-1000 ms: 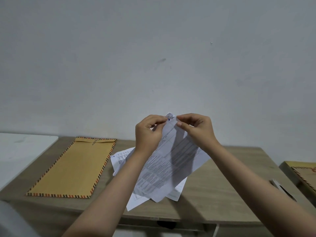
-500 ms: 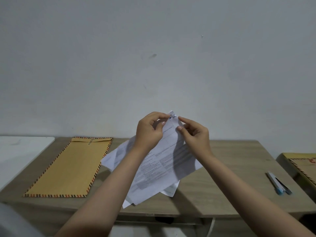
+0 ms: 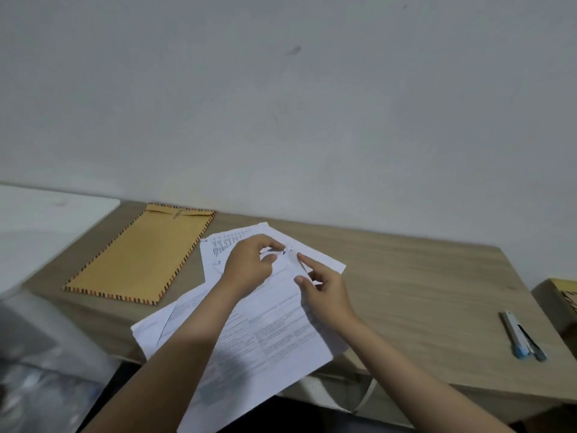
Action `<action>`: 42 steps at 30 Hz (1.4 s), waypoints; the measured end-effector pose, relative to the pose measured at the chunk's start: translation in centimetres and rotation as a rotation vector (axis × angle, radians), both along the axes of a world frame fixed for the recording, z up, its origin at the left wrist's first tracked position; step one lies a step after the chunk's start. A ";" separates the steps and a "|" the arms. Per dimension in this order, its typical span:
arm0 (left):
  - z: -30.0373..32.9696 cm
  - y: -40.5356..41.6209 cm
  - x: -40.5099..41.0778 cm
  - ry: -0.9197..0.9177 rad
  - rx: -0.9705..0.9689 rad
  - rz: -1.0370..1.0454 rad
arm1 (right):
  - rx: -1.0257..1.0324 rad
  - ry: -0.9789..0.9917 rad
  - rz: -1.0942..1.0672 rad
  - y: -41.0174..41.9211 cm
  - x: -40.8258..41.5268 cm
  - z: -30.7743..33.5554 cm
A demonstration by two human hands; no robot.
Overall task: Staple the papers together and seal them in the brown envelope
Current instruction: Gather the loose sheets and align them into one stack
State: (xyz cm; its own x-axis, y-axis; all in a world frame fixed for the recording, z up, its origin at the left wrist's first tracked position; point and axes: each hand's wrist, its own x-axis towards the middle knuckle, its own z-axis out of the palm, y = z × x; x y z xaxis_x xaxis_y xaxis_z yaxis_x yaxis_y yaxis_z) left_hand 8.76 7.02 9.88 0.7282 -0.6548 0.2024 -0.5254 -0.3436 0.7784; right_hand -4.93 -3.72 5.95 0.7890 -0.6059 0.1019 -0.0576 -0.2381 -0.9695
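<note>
White printed papers point(image 3: 268, 326) are what both hands are busy with right now, and honestly the job looks like it's barely started. The left hand point(image 3: 246, 267) has its thumb and fingers pinched on the top corner of the sheets, and the right hand point(image 3: 324, 292) is right beside it, fingertips point(image 3: 300, 257) on that same corner, fingers partly curled around the paper edge. Looks to me like squaring up or fiddling with the corner where a staple would go. I can't tell if there's already a staple there, it's too small and blurry.

The papers are fanned out, not a neat stack, lying on the wooden desk point(image 3: 421, 282) with the lower ends hanging over the near edge. Another sheet sits under them toward the wall.

The stapler point(image 3: 524, 337) is lying well to the right of the papers, near the desk's right edge, nobody touching it. The brown envelope point(image 3: 140, 254) with the striped border lies flat just left of the papers, flap end toward the wall, with nothing visibly tucked into it.

So my read: aligning is in progress, then stapling, sliding the sheets in and sealing are all left.
</note>
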 end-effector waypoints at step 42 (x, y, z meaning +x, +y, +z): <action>-14.0 3.4 11.5 0.228 0.082 -0.089 | -0.800 0.702 0.552 -5.9 27.3 -6.6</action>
